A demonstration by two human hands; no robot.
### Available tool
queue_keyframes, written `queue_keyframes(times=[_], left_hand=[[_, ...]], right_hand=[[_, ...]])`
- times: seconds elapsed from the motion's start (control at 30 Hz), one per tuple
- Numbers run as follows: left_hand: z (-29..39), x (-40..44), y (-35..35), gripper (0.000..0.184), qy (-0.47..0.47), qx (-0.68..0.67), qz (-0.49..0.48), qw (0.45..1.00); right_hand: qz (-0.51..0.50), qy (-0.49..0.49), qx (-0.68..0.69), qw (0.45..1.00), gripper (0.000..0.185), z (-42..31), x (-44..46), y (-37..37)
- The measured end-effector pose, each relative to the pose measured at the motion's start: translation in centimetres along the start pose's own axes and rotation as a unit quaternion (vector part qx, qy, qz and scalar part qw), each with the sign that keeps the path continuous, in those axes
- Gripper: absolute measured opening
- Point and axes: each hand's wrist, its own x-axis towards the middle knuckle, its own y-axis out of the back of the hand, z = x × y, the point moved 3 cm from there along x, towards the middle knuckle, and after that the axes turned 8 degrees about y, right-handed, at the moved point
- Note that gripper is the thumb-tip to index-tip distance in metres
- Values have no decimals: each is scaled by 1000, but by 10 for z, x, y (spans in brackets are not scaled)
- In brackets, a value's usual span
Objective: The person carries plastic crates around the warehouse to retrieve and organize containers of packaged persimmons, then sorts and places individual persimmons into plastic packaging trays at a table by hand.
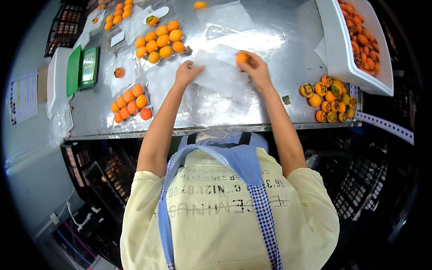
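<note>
An orange persimmon (241, 58) is held between the fingers of my right hand (254, 67), above the metal table. My left hand (189, 73) is a little to its left, over thin white sheets (166, 85), with thumb and fingers apart and nothing seen between them. Below and between my hands lies a clear plastic tray (220, 101) with round hollows. A tray of orange persimmons (163, 41) lies beyond my left hand, and a smaller group of persimmons (132, 104) is further left, near the front edge.
A white foam box (333, 42) of orange fruit stands at the right, with loose persimmons (330, 101) in front. Green containers (88, 67) stand at the left. More persimmons (119, 13) are at the back left. The table's front edge (180, 132) runs before my body.
</note>
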Motion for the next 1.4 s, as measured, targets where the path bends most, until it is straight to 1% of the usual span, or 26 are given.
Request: queue_keyframes(times=[0.07, 0.1, 0.13, 0.23, 0.27, 0.3, 0.37, 0.47, 0.57, 0.63, 0.67, 0.7, 0.77, 0.8, 0.87, 0.93, 1.07, 1.17, 1.3, 1.37, 1.4], left_hand=[[1, 15, 15, 34, -8, -74, -39, 996], [6, -1, -21, 33, -12, -146, -88, 985], [11, -1, -12, 31, -20, -183, -102, 978], [17, -19, 17, 27, -17, -281, -122, 952], [18, -28, 26, 26, -12, -311, -126, 942], [20, -33, 29, 27, -26, -307, -123, 943], [22, -40, 38, 27, -58, -297, -116, 946], [13, -27, 46, 33, -98, -219, -109, 965], [21, -33, 58, 37, -119, -179, -99, 972], [35, -42, 67, 41, -156, -96, -75, 980], [46, -48, 68, 44, -178, -55, -65, 980], [56, -57, 70, 44, -189, -50, -78, 978], [77, -79, 67, 46, -215, -42, -106, 970], [86, -88, 66, 45, -238, -17, -104, 966], [106, -115, 65, 47, -282, -24, -126, 951], [114, -131, 60, 49, -331, -4, -145, 932], [126, -152, 40, 45, -397, -10, -187, 898], [141, -174, 31, 42, -390, -8, -258, 884], [164, -207, -1, 34, -419, -63, -315, 849], [183, -221, -22, 32, -456, -63, -324, 826], [192, -229, -34, 31, -443, -75, -353, 821]], right_hand=[[122, 7, 60, 991, 46, -10, -6, 24], [182, -3, 38, 983, 45, -33, -35, 59], [213, 15, -48, 976, 44, -40, -38, 63], [261, 11, -133, 956, 44, -15, -41, 77], [269, -22, -215, 938, 47, -4, -42, 81], [255, -16, -310, 916, 48, 3, -40, 88], [222, -4, -486, 845, 49, 9, -40, 92], [325, 4, -528, 785, 46, -27, -47, 85], [385, 105, -385, 832, 38, -109, -66, 23], [282, 171, -374, 867, 32, -132, -71, -28], [223, 258, -431, 836, 32, -138, -70, -48], [160, 338, -482, 793, 32, -141, -70, -68], [141, 406, -558, 710, 32, -164, -68, -106], [155, 402, -580, 692, 30, -163, -70, -112], [178, 390, -626, 651, 26, -160, -72, -109], [221, 390, -652, 612, 22, -163, -83, -95], [295, 388, -700, 522, 18, -186, -118, -71], [334, 373, -722, 477, 17, -209, -147, -54], [345, 372, -738, 445, 19, -229, -185, -17], [384, 376, -741, 403, 19, -245, -206, 2], [403, 375, -742, 383, 20, -257, -218, 11]])
